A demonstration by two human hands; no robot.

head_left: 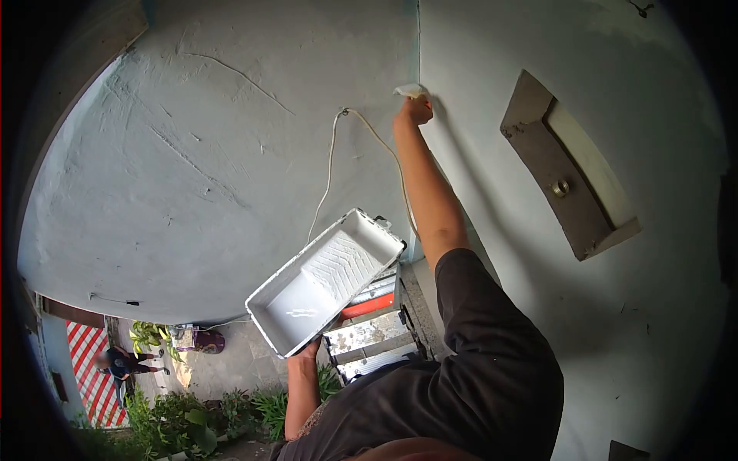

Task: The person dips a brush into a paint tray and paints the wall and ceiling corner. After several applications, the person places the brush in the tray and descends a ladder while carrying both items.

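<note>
My left hand [310, 349] grips the underside of a paint tray [261, 296], mostly hidden behind its lower edge. The white tray is tilted, with white paint pooled at its lower left end and streaks on its ribbed slope. Stretched far up, my right hand [417, 110] is closed around a small white-smeared thing that looks like a paintbrush [410, 90]. Its pale end meets the corner where two walls join; the handle is hidden in my fist.
A paint-spattered ladder [369, 332] stands below me. Cable [330, 165] hangs from a fixing on the grey wall [192, 154]. At right, a recess [560, 187] holds a round fitting. Below are plants [184, 422], a pot [207, 341] and another person [127, 361].
</note>
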